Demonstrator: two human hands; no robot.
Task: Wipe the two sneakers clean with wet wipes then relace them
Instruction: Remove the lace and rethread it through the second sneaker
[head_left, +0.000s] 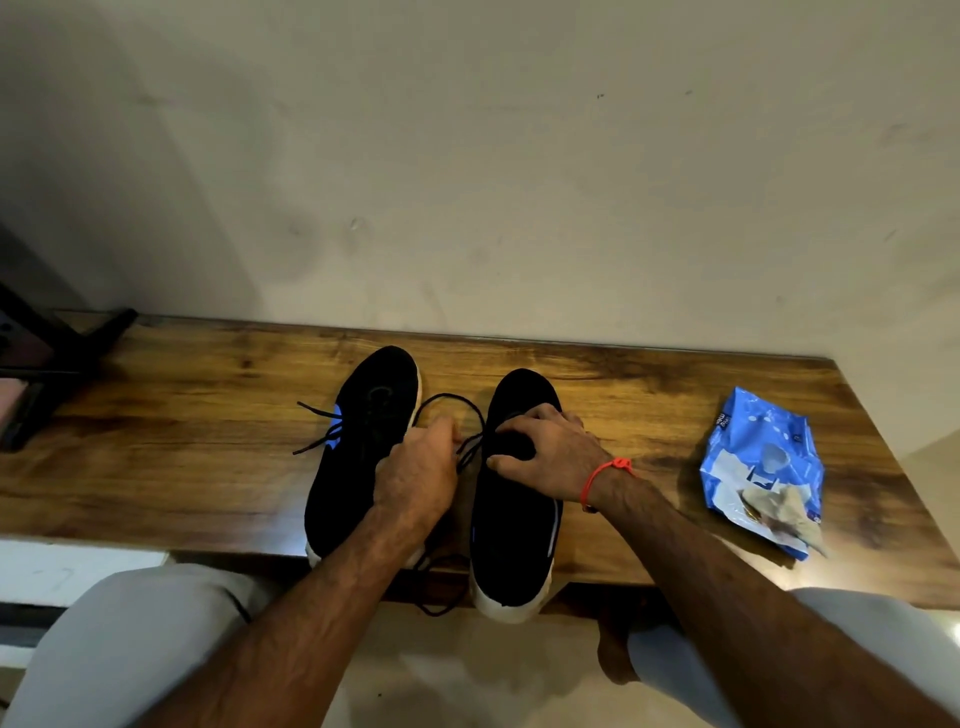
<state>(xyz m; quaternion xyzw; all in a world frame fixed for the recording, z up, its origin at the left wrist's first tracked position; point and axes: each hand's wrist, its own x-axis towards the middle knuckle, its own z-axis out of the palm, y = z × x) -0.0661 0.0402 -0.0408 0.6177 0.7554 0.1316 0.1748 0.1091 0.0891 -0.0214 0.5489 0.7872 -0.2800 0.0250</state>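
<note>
Two black sneakers with white soles stand side by side on the wooden table (182, 415), toes toward the wall. The left sneaker (363, 415) has loose lace ends sticking out on its left side. My left hand (415, 473) sits between the shoes and pinches a black lace (452, 402) that loops toward the right sneaker (514, 514). My right hand (545, 457) grips the right sneaker over its tongue, fingers curled round the opening. Part of the lace hangs off the table's front edge between the shoes.
A blue pack of wet wipes (763, 467) lies on the table to the right, with a crumpled used wipe on its near end. A dark stand (52, 364) sits at the table's far left. The wall runs right behind the table. My knees are below the front edge.
</note>
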